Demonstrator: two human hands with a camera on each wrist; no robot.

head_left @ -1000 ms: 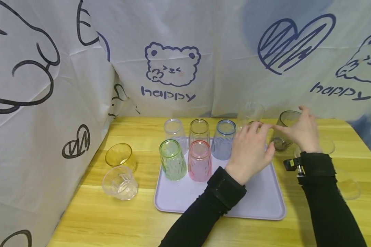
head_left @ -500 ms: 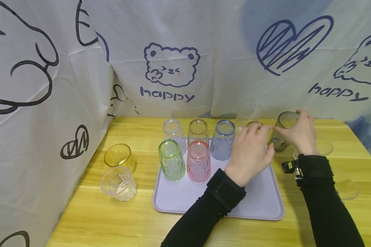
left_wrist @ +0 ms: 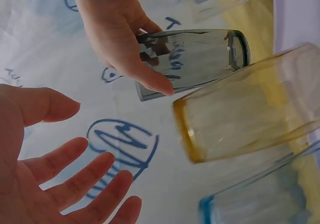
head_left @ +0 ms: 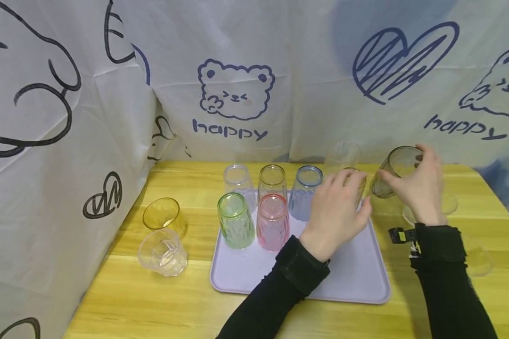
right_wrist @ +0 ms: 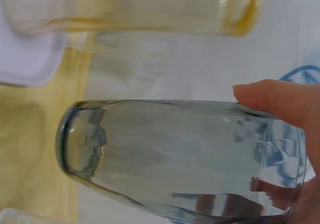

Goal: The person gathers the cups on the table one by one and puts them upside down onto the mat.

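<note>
A yellow wood-grain table (head_left: 186, 310) stands before a pale, creased cloth backdrop (head_left: 314, 37) bearing a scribbled dark-blue heart (head_left: 405, 61) and a blue-outlined bear's head (head_left: 236, 89). Left of the table, whitish cloth (head_left: 29, 202) shows thick black line drawings.

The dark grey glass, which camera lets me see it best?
The right wrist view, because the dark grey glass looks biggest there, side-on, with almost its whole length showing. The left wrist view shows it smaller, with the right hand covering part of one end. The head view shows it smaller still, seen from above and tilted.
</note>
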